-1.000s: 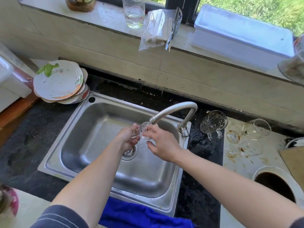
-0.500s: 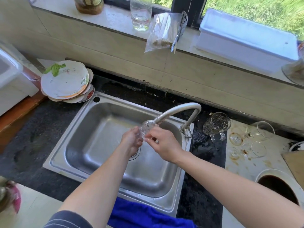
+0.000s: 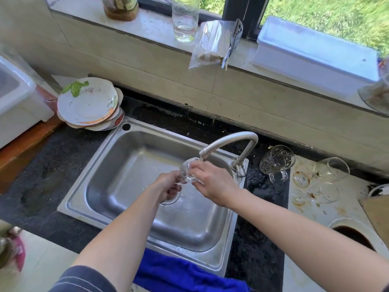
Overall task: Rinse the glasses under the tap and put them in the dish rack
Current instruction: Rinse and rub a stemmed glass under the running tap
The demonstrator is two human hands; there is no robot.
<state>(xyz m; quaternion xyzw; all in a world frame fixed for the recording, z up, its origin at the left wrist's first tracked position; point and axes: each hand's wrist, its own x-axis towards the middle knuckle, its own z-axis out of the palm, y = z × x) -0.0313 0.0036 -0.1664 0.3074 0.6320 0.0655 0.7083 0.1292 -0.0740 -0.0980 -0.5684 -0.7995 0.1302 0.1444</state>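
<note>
Small clear drinking glass [image 3: 189, 170] located at centre frame, directly beneath the spout of the curved grey metal tap [image 3: 231, 140] and over the basin of the rectangular stainless steel sink [image 3: 101, 165]. Both hands are on it. Left hand [image 3: 168, 184], entering from lower left, has its fingers curled about the lower end of the glass. Right hand [image 3: 212, 182], entering from lower right, has its fingers [image 3: 200, 166] bent over the upper side near the rim. The glass lies tilted between the two hands; how much of it is wrapped cannot be told, as it is transparent and partly covered. The sink is set in a dark speckled stone desk [image 3: 52, 165]. To the right of the tap base a dimpled clear glass mug with a handle [image 3: 275, 162] lies on its side. Further right, on a stained white surface, two clear stemmed wine glasses [image 3: 330, 170] lie tipped over, near each other. Stack of soiled white plates [image 3: 88, 102] at the sink's upper left corner. Bright blue cloth [image 3: 179, 272] at the lower edge, against the sink's near rim.
</note>
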